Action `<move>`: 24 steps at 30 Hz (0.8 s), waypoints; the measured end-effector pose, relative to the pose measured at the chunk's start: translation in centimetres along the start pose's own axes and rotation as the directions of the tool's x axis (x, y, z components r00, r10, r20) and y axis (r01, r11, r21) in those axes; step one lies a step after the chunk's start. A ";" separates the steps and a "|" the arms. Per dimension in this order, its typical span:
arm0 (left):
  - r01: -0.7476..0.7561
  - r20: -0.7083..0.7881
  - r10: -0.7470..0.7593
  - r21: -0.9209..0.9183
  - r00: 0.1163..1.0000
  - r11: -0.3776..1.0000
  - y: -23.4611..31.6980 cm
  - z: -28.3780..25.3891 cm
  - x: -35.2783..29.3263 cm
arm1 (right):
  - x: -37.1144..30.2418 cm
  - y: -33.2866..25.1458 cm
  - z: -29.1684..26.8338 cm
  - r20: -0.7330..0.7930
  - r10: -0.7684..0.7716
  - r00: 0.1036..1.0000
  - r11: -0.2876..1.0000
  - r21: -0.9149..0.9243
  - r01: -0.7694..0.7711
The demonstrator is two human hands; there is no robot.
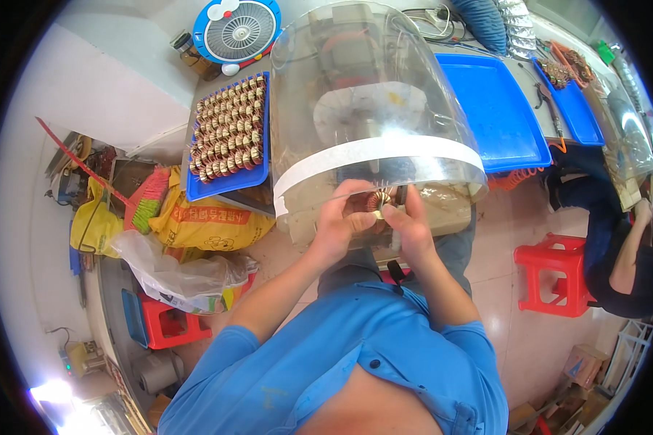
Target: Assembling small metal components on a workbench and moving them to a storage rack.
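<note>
Between my two hands is a small copper-wound coil point(379, 201), ring-shaped, with thin wire ends sticking up. My left hand point(341, 221) grips it from the left, thumb pressed to its near side. From the right, my right hand point(411, 225) holds the same coil, its thumb meeting the left thumb. Both hands are under the front rim of a clear plastic hood point(370, 87) edged with a white band point(381, 150). Behind the plastic stands a machine with a pale plate point(370, 109), seen only hazily.
A blue tray point(248, 177) of coils in rows stands left of the hood. Right of it lie a bare blue tray point(490, 109) and a narrow blue tray point(580, 116) with coils. A blue fan point(239, 30) stands behind. A co-worker point(620, 254) sits right, near a red stool point(555, 275).
</note>
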State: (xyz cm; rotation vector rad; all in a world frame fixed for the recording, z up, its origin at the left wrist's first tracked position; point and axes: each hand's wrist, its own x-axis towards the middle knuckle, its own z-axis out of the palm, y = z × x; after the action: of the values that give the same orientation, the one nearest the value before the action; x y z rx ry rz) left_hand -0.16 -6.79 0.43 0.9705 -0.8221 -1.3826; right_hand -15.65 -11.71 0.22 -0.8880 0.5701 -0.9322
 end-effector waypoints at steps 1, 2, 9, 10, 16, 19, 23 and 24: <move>-0.024 0.010 0.024 -0.020 1.000 1.000 0.0 0.1 0.2 | 0.0 -0.3 0.2 -0.016 0.032 0.999 0.999 0.035 -0.032; -0.047 0.020 0.048 -0.040 0.999 0.998 -0.1 0.2 0.4 | 0.0 -0.1 0.2 -0.016 0.031 0.999 0.999 0.035 -0.030; -0.069 0.004 0.070 -0.024 0.998 0.997 -0.3 0.2 0.8 | 0.3 0.6 0.3 -0.070 0.075 0.995 0.986 0.157 -0.063; -0.080 -0.003 0.080 -0.019 0.997 0.997 -0.5 0.1 0.8 | 0.3 0.6 0.4 -0.082 0.084 0.993 0.984 0.167 -0.069; -0.122 0.000 0.122 0.000 0.992 0.992 -0.6 0.0 0.9 | 0.4 0.2 0.7 -0.074 0.115 0.991 0.972 0.214 -0.096; -0.128 0.007 0.128 0.013 0.992 0.992 -0.4 -0.1 0.9 | 0.2 0.0 1.2 -0.073 0.127 0.989 0.959 0.262 -0.103; -0.096 0.005 0.096 0.034 0.995 0.995 0.1 -0.1 1.1 | 0.4 0.2 1.5 -0.085 0.113 0.990 0.947 0.310 -0.082; -0.095 0.005 0.095 0.032 0.996 0.995 -0.1 -0.3 1.2 | 0.4 0.3 1.5 -0.096 0.127 0.987 0.948 0.304 -0.093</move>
State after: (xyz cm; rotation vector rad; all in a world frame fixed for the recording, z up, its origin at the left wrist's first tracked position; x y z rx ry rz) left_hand 0.13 -7.96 0.13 0.9419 -0.8843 -1.2937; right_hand -14.19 -11.41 0.68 -0.5277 0.5528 -0.9421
